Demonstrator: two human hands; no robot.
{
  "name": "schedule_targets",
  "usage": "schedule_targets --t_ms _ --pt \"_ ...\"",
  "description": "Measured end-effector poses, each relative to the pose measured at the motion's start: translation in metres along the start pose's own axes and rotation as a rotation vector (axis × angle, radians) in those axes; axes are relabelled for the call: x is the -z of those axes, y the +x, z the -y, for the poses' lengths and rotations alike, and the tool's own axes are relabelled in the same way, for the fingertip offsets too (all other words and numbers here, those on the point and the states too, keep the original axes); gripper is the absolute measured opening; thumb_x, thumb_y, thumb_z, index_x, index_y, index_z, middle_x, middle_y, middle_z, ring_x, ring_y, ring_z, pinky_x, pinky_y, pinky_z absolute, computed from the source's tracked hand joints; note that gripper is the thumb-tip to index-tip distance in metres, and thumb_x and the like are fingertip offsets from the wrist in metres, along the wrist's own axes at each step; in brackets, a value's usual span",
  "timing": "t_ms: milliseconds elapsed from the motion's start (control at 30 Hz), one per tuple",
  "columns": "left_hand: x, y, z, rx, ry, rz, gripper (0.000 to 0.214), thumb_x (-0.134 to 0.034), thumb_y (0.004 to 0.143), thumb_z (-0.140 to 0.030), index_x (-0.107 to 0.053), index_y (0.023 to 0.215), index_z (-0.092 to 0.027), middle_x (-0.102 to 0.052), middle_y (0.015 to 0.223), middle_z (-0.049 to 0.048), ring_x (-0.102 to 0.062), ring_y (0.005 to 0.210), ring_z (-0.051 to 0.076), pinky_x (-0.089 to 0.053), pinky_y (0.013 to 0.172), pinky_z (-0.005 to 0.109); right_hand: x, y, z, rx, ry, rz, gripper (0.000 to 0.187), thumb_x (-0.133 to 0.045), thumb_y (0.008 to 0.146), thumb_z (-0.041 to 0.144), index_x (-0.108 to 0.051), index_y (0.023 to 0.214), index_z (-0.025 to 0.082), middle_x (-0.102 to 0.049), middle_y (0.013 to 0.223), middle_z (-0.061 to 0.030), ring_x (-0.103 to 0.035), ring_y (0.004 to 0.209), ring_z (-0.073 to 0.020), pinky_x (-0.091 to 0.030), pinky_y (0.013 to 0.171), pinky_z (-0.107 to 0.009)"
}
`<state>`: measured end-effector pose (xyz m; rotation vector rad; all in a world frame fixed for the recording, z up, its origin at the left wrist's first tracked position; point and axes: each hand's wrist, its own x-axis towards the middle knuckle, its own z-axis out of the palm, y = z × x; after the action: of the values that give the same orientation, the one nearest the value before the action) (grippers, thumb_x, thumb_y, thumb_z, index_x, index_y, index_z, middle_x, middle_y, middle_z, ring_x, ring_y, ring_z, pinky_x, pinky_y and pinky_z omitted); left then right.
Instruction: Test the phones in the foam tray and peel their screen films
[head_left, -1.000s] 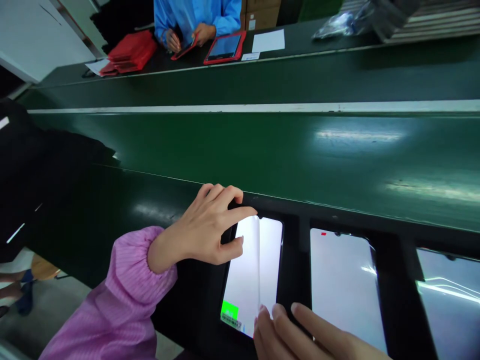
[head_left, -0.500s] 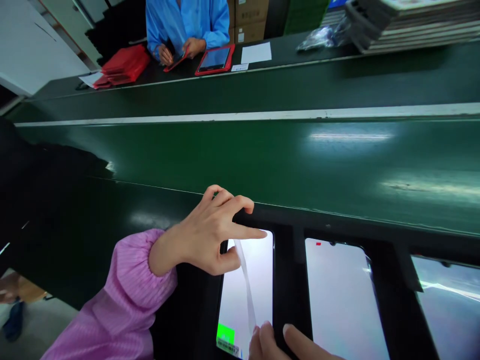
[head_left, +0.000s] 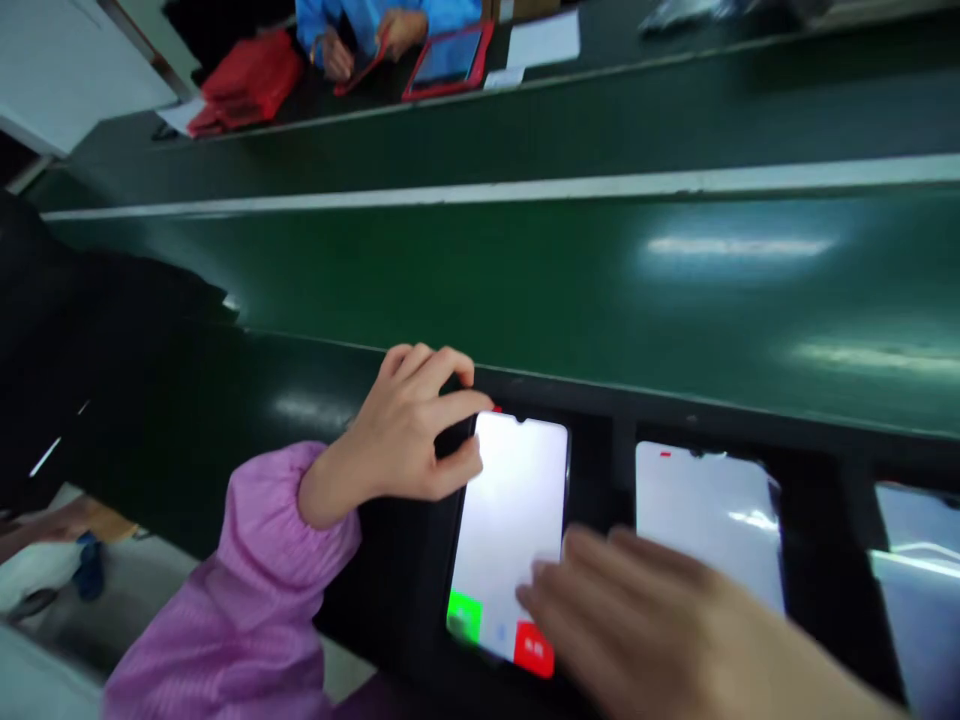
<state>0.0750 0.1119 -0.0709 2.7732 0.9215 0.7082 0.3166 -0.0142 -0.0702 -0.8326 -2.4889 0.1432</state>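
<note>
A phone (head_left: 514,490) with a lit white screen lies in a black fixture (head_left: 600,450) at the near edge of the belt. A green and a red square show at the screen's bottom. My left hand (head_left: 409,435), in a pink sleeve, is closed on the phone's top-left corner, thumb on the left edge. Blurred by motion, my right hand (head_left: 660,620) hovers over the lower right of the screen with its fingers stretched out. No film strip shows on the screen.
Two more lit phones (head_left: 705,510) (head_left: 922,560) sit in the fixture to the right. A green conveyor belt (head_left: 600,290) runs behind. Across it, a person in blue sleeves (head_left: 360,30) handles red-cased tablets (head_left: 450,60), beside a red stack (head_left: 247,80) and white paper (head_left: 544,40).
The thin film strip stretched between my hands is gone from view. My right hand moved up over the screen; a red square now shows beside the green one.
</note>
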Motion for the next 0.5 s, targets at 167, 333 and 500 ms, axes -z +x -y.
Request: schedule_targets --t_ms 167,333,500 --pt "0.0 -0.026 -0.001 0.107 -0.198 -0.198 0.028 -0.058 0.1 -0.012 -0.081 0.115 -0.021 -0.079 0.112 0.0058 -0.075 0.101 0.019 -0.06 0.088 0.036 0.019 0.023 -0.05 -0.602 0.531 0.004 0.021 -0.06 0.11 0.039 -0.07 0.1 0.024 -0.072 0.083 0.0002 -0.064 0.063 -0.0128 -0.05 0.051 -0.026" --pt "0.016 -0.083 -0.032 0.224 -0.242 -0.249 0.027 -0.06 0.101 -0.008 -0.081 0.109 -0.022 -0.082 0.104 0.0028 -0.078 0.092 0.015 -0.063 0.078 0.028 0.024 0.028 -0.065 -0.932 0.723 -0.097 0.024 -0.074 0.1 0.044 -0.07 0.098 0.021 -0.067 0.074 -0.0023 -0.06 0.058 -0.0122 -0.043 0.048 -0.026" --pt "0.008 -0.137 -0.073 0.306 -0.376 -0.236 0.029 -0.071 0.101 -0.021 -0.077 0.129 -0.025 -0.081 0.12 0.0065 -0.078 0.11 0.021 -0.067 0.094 0.036 0.022 0.024 -0.061 -1.039 0.644 -0.133 0.019 -0.076 0.1 0.035 -0.069 0.099 0.017 -0.072 0.081 -0.0018 -0.058 0.056 -0.0066 -0.042 0.05 -0.022"
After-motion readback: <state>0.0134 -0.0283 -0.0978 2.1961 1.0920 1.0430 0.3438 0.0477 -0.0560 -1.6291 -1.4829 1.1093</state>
